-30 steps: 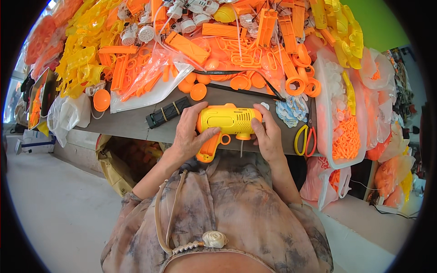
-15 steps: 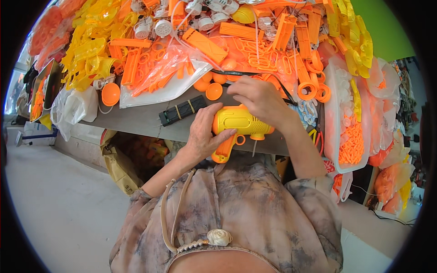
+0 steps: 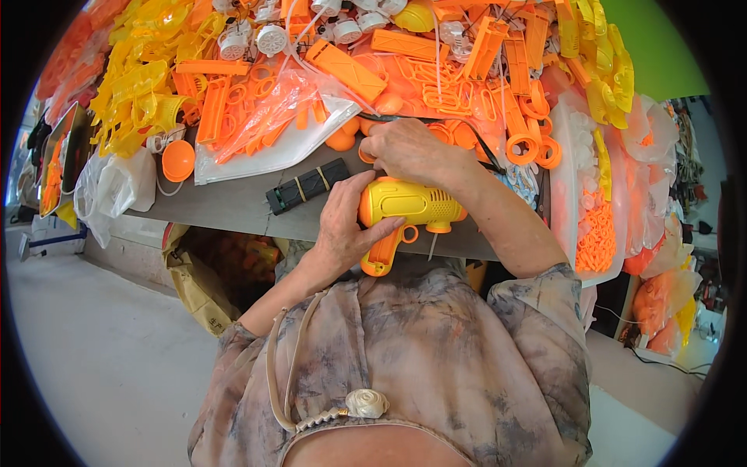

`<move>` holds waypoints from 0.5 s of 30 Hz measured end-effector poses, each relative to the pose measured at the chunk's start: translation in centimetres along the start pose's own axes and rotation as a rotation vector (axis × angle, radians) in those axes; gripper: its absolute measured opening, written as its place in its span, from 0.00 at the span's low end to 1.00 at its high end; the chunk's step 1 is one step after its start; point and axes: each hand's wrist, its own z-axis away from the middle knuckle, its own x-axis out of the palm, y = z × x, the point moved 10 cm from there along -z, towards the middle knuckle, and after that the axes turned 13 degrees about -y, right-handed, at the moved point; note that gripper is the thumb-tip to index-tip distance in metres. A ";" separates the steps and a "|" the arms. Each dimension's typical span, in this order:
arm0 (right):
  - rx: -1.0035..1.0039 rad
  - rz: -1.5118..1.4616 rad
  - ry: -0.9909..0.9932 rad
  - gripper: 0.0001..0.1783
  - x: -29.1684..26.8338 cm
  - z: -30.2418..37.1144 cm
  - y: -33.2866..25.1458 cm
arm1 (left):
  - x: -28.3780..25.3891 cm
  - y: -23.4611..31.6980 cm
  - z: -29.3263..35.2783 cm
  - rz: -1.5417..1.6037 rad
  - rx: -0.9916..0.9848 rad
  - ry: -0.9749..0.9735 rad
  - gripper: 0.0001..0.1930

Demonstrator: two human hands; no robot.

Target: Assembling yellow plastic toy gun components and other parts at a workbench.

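Observation:
A yellow and orange toy gun (image 3: 405,204) lies on its side at the table's near edge, grip toward me. My left hand (image 3: 344,214) is closed around its orange rear end, thumb across the body above the trigger ring. A thin metal shaft (image 3: 433,246) points down below the gun's round yellow knob. Over the gun's far side reaches my right hand (image 3: 408,152), fingers bent together on a small orange cup (image 3: 363,149), which they mostly cover. Left of the gun lies a black block (image 3: 306,187) with tan bands around it.
Orange parts (image 3: 346,70), yellow shells (image 3: 136,101) and white motor units (image 3: 271,39) heap across the back. A clear bin (image 3: 566,226) of small orange pieces stands at right. An open sack (image 3: 191,272) sits below the left edge. A black strap (image 3: 482,148) lies behind my right hand.
My right hand has moved left and down from above the gun, its fingers now over the small orange cup. The left hand keeps its hold on the gun. The view has shifted slightly.

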 end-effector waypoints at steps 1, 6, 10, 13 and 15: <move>-0.002 -0.018 0.017 0.08 0.0 0.5 0.3 | 0.0 0.0 -0.1 0.004 0.000 -0.005 0.34; 0.026 -0.126 0.043 0.08 0.4 2.8 1.5 | 0.3 -0.3 0.0 0.004 -0.011 -0.004 0.34; -0.143 -0.308 0.503 0.06 -3.9 8.8 0.4 | 0.3 -0.1 0.2 -0.012 -0.018 -0.012 0.33; 0.039 -0.667 0.665 0.06 -4.1 14.3 2.4 | 0.6 -0.4 -0.1 -0.005 -0.054 -0.042 0.34; 0.028 -1.077 0.787 0.09 -3.7 17.3 3.8 | 0.9 -0.4 -0.4 -0.010 -0.049 -0.060 0.33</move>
